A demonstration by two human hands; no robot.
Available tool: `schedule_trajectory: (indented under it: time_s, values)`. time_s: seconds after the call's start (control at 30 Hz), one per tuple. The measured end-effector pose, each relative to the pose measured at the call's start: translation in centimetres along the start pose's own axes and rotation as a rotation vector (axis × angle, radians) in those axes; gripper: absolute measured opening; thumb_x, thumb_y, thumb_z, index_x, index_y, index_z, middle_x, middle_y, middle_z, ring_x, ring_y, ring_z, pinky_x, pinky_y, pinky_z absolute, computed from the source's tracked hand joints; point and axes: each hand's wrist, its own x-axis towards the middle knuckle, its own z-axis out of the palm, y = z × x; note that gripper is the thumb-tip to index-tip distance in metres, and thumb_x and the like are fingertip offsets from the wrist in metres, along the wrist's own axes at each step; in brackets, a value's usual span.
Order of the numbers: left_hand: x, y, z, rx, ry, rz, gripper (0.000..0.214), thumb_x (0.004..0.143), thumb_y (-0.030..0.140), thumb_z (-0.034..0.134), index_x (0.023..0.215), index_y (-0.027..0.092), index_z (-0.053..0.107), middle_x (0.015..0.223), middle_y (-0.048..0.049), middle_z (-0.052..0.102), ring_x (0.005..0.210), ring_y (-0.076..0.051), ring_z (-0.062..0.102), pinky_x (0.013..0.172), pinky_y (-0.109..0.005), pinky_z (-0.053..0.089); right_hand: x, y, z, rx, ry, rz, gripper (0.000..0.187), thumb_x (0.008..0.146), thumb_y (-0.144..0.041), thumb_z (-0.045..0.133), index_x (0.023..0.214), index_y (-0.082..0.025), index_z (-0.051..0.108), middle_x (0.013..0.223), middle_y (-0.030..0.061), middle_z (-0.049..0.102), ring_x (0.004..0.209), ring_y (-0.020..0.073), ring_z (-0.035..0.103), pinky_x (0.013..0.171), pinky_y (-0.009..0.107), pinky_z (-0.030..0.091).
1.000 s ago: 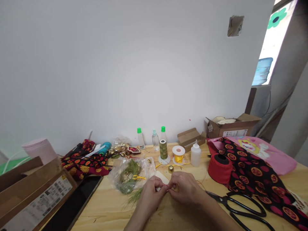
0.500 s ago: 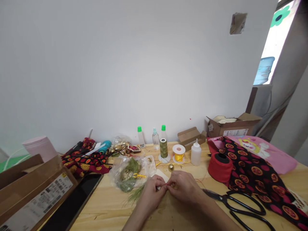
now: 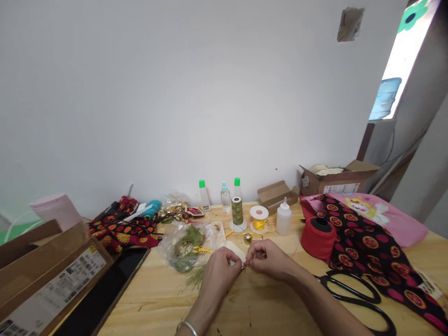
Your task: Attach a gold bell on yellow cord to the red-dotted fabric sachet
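My left hand (image 3: 222,270) and my right hand (image 3: 268,260) meet above the wooden table (image 3: 168,298), their fingertips pinching a short red thread (image 3: 244,264) between them. Just behind the left fingers lies a pale card piece (image 3: 235,250). A small gold bead (image 3: 248,238) sits beyond the right fingers. To the left of my left hand is a clear plastic bag (image 3: 191,247) holding green pine-like sprigs and yellow cord. A metal bangle (image 3: 187,328) circles my left wrist.
Along the back stand a yellow cord spool (image 3: 259,218), an olive thread spool (image 3: 237,211) and a squeeze bottle (image 3: 283,219). Right of my hands lie a red thread cone (image 3: 318,238), black scissors (image 3: 350,290) and patterned fabric (image 3: 371,247). A cardboard box (image 3: 52,280) fills the front left.
My hands have drawn slightly apart, with the red thread now showing between the fingertips. The whole scene sits a little higher in the picture and has tilted slightly.
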Motion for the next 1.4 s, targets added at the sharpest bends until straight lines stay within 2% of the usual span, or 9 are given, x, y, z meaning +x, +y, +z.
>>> schedule_trajectory:
  time_s: [0.23,0.4,0.63,0.77,0.9,1.03,1.13,1.27,1.4]
  values:
    - [-0.1,-0.1,0.1,0.03,0.006,-0.014,0.013,0.06,0.025,0.053,0.063,0.018,0.064,0.053,0.0012,0.053,0.05,-0.012,0.045,0.046,-0.021,0.025,-0.2,-0.6,-0.2,0.164,-0.069,-0.031,0.006,0.056,-0.013,0.049,0.056,-0.013,0.054,0.061,-0.0009,0.053,0.053,0.0078,0.044,0.049,0.018,0.033]
    - [0.2,0.0,0.0,0.018,-0.005,-0.007,0.014,0.059,0.021,0.053,0.067,0.019,0.065,0.053,0.0025,0.052,0.049,-0.011,0.043,0.046,-0.02,0.025,-0.3,-0.3,-0.5,0.119,-0.101,-0.052,0.012,0.051,-0.007,0.046,0.055,-0.013,0.056,0.056,-0.0036,0.051,0.047,0.0057,0.037,0.044,0.016,0.027]
    - [0.6,-0.5,0.2,-0.024,-0.028,0.029,0.015,0.058,0.016,0.051,0.067,0.016,0.064,0.045,0.0055,0.042,0.044,-0.009,0.038,0.042,-0.019,0.022,-0.7,-0.2,-1.1,-0.149,-0.156,-0.167,0.019,0.053,-0.005,0.046,0.062,-0.013,0.061,0.057,-0.0044,0.05,0.047,0.005,0.032,0.042,0.015,0.024]
    - [0.7,-0.7,0.3,-0.059,-0.05,0.108,0.017,0.059,0.012,0.048,0.065,0.016,0.063,0.047,0.005,0.045,0.044,-0.009,0.039,0.042,-0.019,0.025,-0.7,-0.3,-1.2,-0.181,-0.136,-0.133,0.019,0.054,-0.006,0.046,0.061,-0.013,0.062,0.05,-0.0062,0.043,0.045,0.0049,0.03,0.04,0.015,0.022]
    - [0.5,-0.5,0.0,-0.101,-0.103,0.235,0.022,0.059,0.007,0.046,0.062,0.017,0.065,0.065,0.0007,0.058,0.057,-0.01,0.049,0.053,-0.02,0.035,-0.6,-0.2,-1.2,-0.171,-0.087,-0.042,0.017,0.052,-0.007,0.047,0.06,-0.013,0.061,0.044,-0.0078,0.037,0.043,0.0046,0.028,0.038,0.015,0.019]
    - [0.2,-0.2,-0.6,-0.108,-0.191,0.367,0.029,0.066,0.008,0.042,0.068,0.02,0.069,0.075,-0.0022,0.061,0.067,-0.013,0.054,0.06,-0.021,0.039,-0.3,0.2,-1.2,-0.135,-0.048,0.014,0.016,0.051,-0.008,0.046,0.057,-0.013,0.06,0.043,-0.0082,0.037,0.041,0.0042,0.028,0.038,0.015,0.018]
    - [0.1,-0.1,-0.9,-0.075,-0.223,0.398,0.032,0.067,0.008,0.041,0.073,0.022,0.07,0.077,-0.0022,0.062,0.07,-0.013,0.055,0.063,-0.021,0.039,0.0,0.4,-1.3,-0.11,-0.023,0.041,0.013,0.053,-0.009,0.046,0.056,-0.013,0.057,0.041,-0.0082,0.038,0.04,0.0043,0.03,0.037,0.015,0.019]
    - [0.2,-0.1,-1.0,-0.038,-0.236,0.414,0.032,0.067,0.008,0.04,0.067,0.021,0.07,0.075,-0.0026,0.062,0.069,-0.013,0.055,0.063,-0.021,0.04,0.1,0.6,-1.4,-0.075,0.013,0.067,0.01,0.055,-0.011,0.046,0.056,-0.014,0.055,0.04,-0.009,0.035,0.038,0.004,0.027,0.037,0.015,0.018]
    - [0.1,0.0,-1.2,-0.014,-0.225,0.418,0.033,0.066,0.007,0.039,0.071,0.02,0.069,0.075,-0.0027,0.061,0.067,-0.014,0.055,0.063,-0.021,0.04,0.2,0.6,-1.3,-0.055,0.008,0.08,0.009,0.054,-0.011,0.047,0.054,-0.014,0.055,0.039,-0.0093,0.035,0.037,0.0038,0.026,0.036,0.015,0.017]
